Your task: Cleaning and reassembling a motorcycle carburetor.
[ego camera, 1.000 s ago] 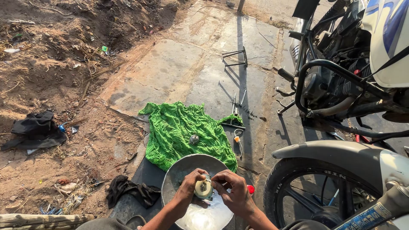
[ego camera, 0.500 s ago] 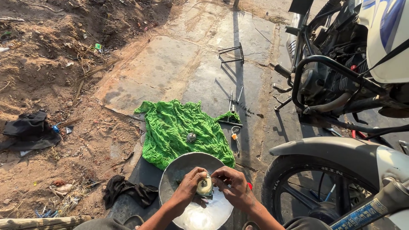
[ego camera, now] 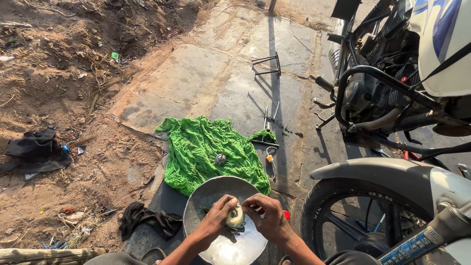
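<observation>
My left hand (ego camera: 219, 216) and right hand (ego camera: 265, 217) are still pinching the small round part (ego camera: 236, 217) between their fingertips over the metal bowl (ego camera: 206, 196), now sitting slightly lower, below the green cloth (ego camera: 206, 147).

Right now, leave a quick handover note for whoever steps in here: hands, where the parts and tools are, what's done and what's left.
Left hand and right hand both grip a small round pale part over the round metal basin.
A small round metal piece lies on the green cloth just beyond the basin.
Hand tools lie on the concrete by the cloth's right edge.
The motorcycle's front wheel stands to the right.
Done: part is off the bike and in hand.
Left: cannot tell from this view; the part is not set down yet.
</observation>
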